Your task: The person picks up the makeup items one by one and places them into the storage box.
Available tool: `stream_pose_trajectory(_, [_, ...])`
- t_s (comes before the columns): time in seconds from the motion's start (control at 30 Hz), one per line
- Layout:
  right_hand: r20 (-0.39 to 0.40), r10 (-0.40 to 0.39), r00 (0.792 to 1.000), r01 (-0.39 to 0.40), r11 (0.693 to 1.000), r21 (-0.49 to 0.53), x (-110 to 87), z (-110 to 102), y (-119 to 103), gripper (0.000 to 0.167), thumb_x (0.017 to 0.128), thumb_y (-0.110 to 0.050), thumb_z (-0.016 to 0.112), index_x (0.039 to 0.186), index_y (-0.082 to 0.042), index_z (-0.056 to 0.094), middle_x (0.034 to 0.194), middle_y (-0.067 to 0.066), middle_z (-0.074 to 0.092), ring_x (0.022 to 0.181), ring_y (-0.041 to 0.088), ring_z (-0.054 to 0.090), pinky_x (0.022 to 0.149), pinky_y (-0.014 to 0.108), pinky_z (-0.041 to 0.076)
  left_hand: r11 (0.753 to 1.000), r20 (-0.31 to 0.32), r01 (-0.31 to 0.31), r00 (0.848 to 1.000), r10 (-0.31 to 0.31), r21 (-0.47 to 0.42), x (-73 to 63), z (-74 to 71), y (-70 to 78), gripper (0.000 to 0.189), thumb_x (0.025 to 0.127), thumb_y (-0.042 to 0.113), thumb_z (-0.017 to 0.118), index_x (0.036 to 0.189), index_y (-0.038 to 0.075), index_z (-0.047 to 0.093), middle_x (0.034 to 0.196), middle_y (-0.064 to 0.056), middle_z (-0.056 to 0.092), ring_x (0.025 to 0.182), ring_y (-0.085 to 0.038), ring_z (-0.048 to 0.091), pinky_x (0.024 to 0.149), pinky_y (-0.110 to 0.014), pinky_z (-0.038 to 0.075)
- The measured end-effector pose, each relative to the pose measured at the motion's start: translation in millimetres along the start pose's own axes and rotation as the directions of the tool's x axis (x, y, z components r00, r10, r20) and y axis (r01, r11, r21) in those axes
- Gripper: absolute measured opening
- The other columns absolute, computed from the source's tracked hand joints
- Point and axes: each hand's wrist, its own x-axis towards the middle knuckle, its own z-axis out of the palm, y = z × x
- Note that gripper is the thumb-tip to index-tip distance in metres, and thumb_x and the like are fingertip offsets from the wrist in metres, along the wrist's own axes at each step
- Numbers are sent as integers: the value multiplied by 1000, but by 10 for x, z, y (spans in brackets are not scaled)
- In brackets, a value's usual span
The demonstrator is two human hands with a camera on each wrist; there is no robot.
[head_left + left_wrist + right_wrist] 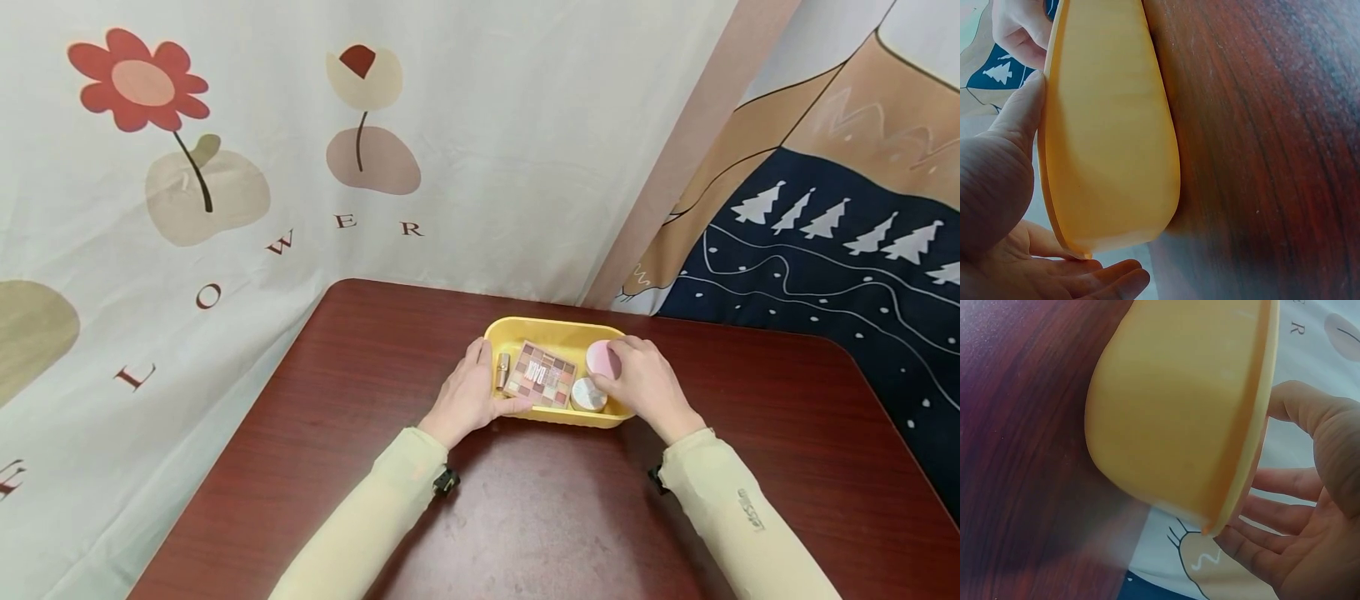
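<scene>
A yellow tray (555, 417) with rounded ends holds a small gold tube (502, 372), a makeup palette (542, 375) with coloured squares, a round white-lidded jar (588, 395) and a pink disc (600, 360). My left hand (472, 387) holds the tray's left end, its thumb along the front rim and its fingers at the end wall. Over the right end, my right hand (645, 379) pinches the pink disc between thumb and fingers. From the right wrist view, the right fingers (1285, 515) reach behind the tray's rim, which hides their tips.
The tray stands near the back of a dark red-brown table (360, 367). A pale curtain (480, 167) with printed flowers hangs behind and to the left, and a navy cloth (810, 250) with white trees hangs at the right.
</scene>
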Motion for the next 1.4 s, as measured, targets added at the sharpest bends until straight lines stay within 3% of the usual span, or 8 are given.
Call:
stream_pose_trajectory(0.43, [5,-35,999,36,999,-25,129,89,-20,58,86,-30,82,126,9,65,130,28,63,114,43,59,98,56,52,1000,3,6,1000,-6,2,-17,-16,10,125,75,60,87,160,-6,24,165,-22,28,142,-40,45,113,-49,43])
stream_pose_trajectory(0.87, [81,22,997,-20,1000,-18,231,163,-41,61,88,-33,80,129,9,64,129,28,64,117,41,57,104,56,50,1000,5,8,1000,-8,9,-7,-16,12,126,74,61,87,159,-8,25,165,-23,28,141,-41,45,112,-50,44])
stream_pose_trajectory(1.4, [68,-6,998,8,999,-37,318,255,0,37,88,-34,78,94,1,68,88,14,67,86,30,61,84,49,56,1000,-26,-17,1000,17,-1,-12,-15,24,122,73,56,90,158,-7,28,162,-21,33,135,-40,52,110,-48,46])
